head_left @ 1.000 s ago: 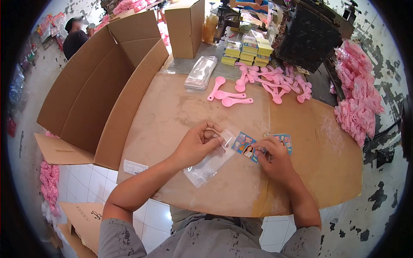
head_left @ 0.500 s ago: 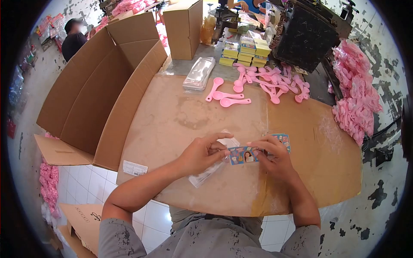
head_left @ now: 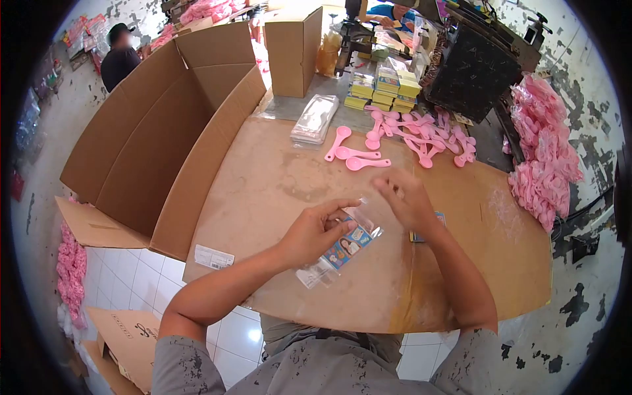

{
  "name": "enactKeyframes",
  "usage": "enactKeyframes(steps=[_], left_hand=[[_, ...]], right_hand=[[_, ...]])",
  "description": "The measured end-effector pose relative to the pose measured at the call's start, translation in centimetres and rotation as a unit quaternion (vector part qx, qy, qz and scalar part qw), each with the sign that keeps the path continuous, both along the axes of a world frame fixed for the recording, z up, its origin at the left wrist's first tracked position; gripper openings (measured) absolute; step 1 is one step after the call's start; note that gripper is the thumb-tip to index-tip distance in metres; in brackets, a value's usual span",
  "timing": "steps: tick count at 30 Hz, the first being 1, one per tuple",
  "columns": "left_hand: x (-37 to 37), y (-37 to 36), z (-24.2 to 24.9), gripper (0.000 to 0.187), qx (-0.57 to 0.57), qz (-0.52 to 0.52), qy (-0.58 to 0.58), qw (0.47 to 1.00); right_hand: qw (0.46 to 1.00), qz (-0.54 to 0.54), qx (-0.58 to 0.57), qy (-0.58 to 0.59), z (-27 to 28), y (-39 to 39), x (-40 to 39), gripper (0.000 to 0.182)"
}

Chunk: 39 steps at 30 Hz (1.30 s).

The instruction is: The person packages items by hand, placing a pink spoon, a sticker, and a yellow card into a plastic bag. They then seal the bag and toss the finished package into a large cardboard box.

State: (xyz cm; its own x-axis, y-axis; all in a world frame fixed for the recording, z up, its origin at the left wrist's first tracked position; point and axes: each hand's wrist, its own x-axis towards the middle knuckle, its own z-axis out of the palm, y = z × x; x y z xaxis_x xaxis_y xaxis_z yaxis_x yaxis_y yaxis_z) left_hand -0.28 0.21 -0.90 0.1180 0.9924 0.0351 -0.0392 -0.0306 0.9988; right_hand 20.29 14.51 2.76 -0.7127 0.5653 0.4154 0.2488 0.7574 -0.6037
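A blue printed card point(head_left: 349, 247) lies in or against a clear plastic bag point(head_left: 316, 273), gripped between the thumb and fingers of my left hand point(head_left: 320, 230). To the right and above it, my right hand point(head_left: 407, 197) is raised over the cardboard surface, blurred, its fingers bent; whether it holds anything cannot be made out. Beneath my right wrist a small stack of blue cards point(head_left: 440, 218) is partly hidden. Beyond my hands are pink spoons point(head_left: 367, 163), with a larger pile of pink spoons point(head_left: 428, 135) behind and a stack of clear bags point(head_left: 315, 120) to their left.
An open cardboard box point(head_left: 178, 145) stands at the left, a smaller box point(head_left: 289, 56) behind. Card stacks point(head_left: 385, 89) and a black machine point(head_left: 471, 66) are at the back. Bagged pink items point(head_left: 543, 151) hang at right. A white label point(head_left: 214, 257) lies front left. Two people are in the background.
My right hand has let go of the card and moved up and away. The card, upright between both hands before, is now tilted at the bag under my left hand.
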Motion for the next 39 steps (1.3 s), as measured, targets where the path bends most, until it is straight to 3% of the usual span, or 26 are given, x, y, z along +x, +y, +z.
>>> enactKeyframes(steps=[2,5,8,11,14,19,26,29,32,35,37,39], left_hand=[[-0.3,0.1,-0.3,0.041,-0.015,0.000,-0.007,1.000],[-0.4,0.1,0.6,0.035,-0.033,-0.003,-0.012,0.999],[-0.5,0.2,0.8,0.035,-0.037,-0.007,-0.045,0.998],[-0.4,0.1,1.0,0.037,-0.034,0.015,-0.076,0.996],[-0.5,0.3,0.8,0.038,-0.010,0.023,-0.077,0.997],[-0.4,-0.1,1.2,0.038,-0.019,0.018,-0.039,0.999],[-0.1,-0.4,0.8,0.030,0.004,-0.021,0.035,0.999],[0.4,-0.7,0.6,0.026,0.020,-0.023,0.045,0.999],[0.6,-0.4,-0.7,0.025,0.012,-0.033,0.016,0.999],[0.5,-0.4,-0.8,0.027,0.008,-0.069,-0.054,0.996],[0.2,-0.6,0.0,0.030,-0.008,-0.105,-0.092,0.990],[-0.3,-0.7,1.1,0.035,-0.038,-0.145,-0.115,0.982]], right_hand=[[0.990,-0.042,0.138,0.013,-1.2,2.8,-1.8,0.022],[0.961,-0.092,0.240,-0.098,-3.4,4.4,-2.7,0.027],[0.963,-0.103,0.209,-0.134,-3.6,4.2,-2.1,0.036],[0.980,-0.025,0.104,-0.167,-2.2,3.3,-0.1,0.034],[0.992,0.059,-0.071,-0.085,1.1,0.3,1.8,0.023],[0.989,0.037,-0.142,-0.008,3.5,-2.7,4.2,0.020],[0.989,0.076,-0.085,-0.098,4.5,-3.7,3.9,0.014],[0.983,0.091,-0.089,-0.135,4.6,-3.8,3.3,0.022],[0.991,0.078,-0.105,0.020,3.1,-4.6,1.2,0.038],[0.963,0.178,-0.185,0.080,2.0,-6.4,-0.5,0.054],[0.847,0.264,-0.438,0.147,0.8,-6.8,-1.1,0.057],[0.779,0.305,-0.514,0.191,1.0,-6.2,-1.2,0.059]])
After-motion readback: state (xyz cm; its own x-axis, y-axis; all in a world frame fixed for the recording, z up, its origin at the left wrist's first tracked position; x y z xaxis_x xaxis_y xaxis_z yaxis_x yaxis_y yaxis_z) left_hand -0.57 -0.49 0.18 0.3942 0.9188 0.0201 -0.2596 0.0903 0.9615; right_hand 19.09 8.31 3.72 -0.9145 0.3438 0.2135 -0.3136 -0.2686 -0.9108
